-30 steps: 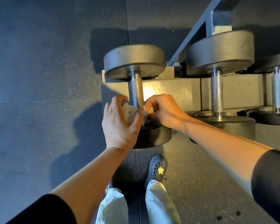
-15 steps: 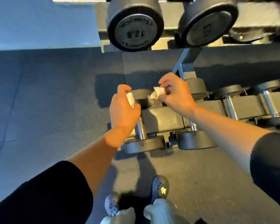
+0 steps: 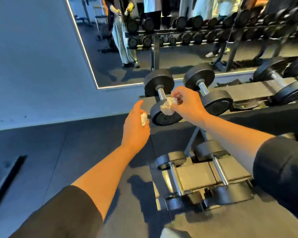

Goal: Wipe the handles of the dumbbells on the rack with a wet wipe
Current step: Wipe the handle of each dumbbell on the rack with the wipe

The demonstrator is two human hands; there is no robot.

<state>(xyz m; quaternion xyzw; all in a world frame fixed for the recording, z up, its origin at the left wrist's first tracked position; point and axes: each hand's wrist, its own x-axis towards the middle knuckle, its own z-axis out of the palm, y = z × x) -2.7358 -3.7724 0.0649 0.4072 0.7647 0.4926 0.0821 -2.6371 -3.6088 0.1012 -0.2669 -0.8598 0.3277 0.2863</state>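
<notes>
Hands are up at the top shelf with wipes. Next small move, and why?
Probably lower the right hand so its wipe wraps the bare handle of the leftmost top dumbbell. That wipe hangs just beside that handle, not on it; the left hand holds a smaller wad farther off.

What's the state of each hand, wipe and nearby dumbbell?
Left hand: holds a small wipe piece, off the rack.
Right hand: pinches a crumpled wipe.
Crumpled wipe: beside the handle, contact unclear.
Top left dumbbell: racked.
Next dumbbell: racked, untouched.
Lower dumbbells: racked, untouched.
</notes>
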